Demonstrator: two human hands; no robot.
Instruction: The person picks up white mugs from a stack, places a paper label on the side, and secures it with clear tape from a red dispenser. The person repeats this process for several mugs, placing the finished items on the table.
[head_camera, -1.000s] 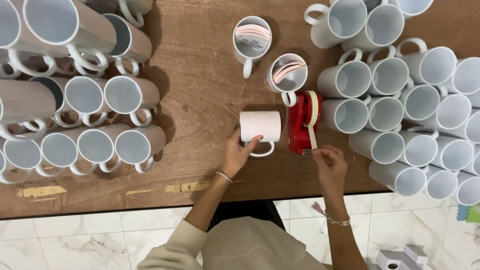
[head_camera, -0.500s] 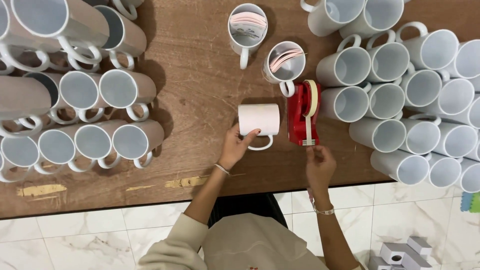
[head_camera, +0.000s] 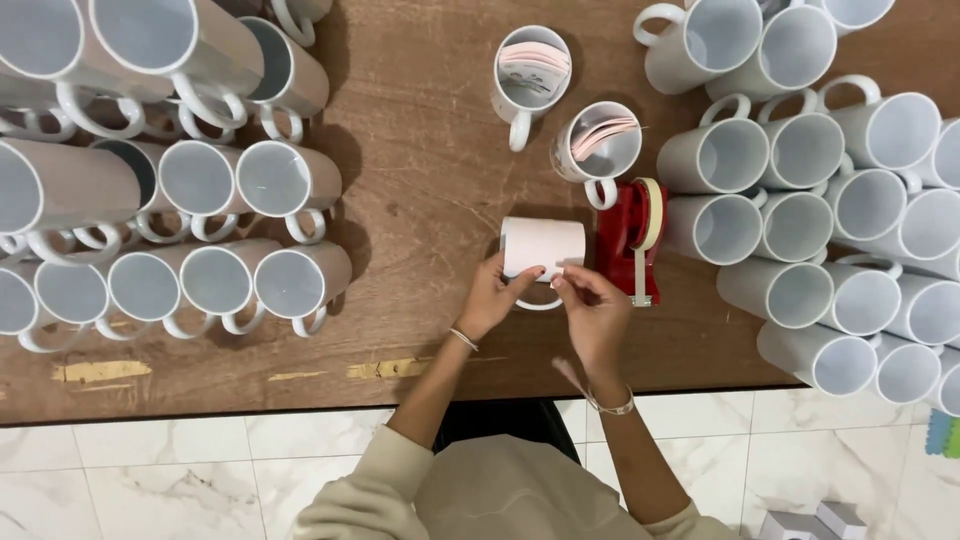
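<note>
1. Two hands meet over one white mug (head_camera: 543, 246) lying on its side near the middle of the wooden bench (head_camera: 430, 180), its handle turned toward the person.
2. Head view, left hand (head_camera: 492, 296): its fingers are curled against the mug's near edge, steadying it, thumb tip on the white wall.
3. Head view, right hand (head_camera: 592, 312): its fingers are pinched narrow just beside the mug's lower right corner; whether they hold anything there I cannot tell. A thin bracelet sits on each wrist.
4. Just right of the mug stands a red tape dispenser (head_camera: 628, 240) with a pale roll on it, close to the right hand.
5. Beyond the mug stand two upright mugs, one (head_camera: 530, 75) and another (head_camera: 598, 145), each with pink-edged sheets rolled inside.
6. Rows of white mugs lie on their sides at the left (head_camera: 215, 180), open mouths toward the camera.
7. A larger pile of white mugs (head_camera: 800, 210) fills the right side of the bench.
8. Pale marble floor (head_camera: 150, 480) shows below the bench edge.
</note>
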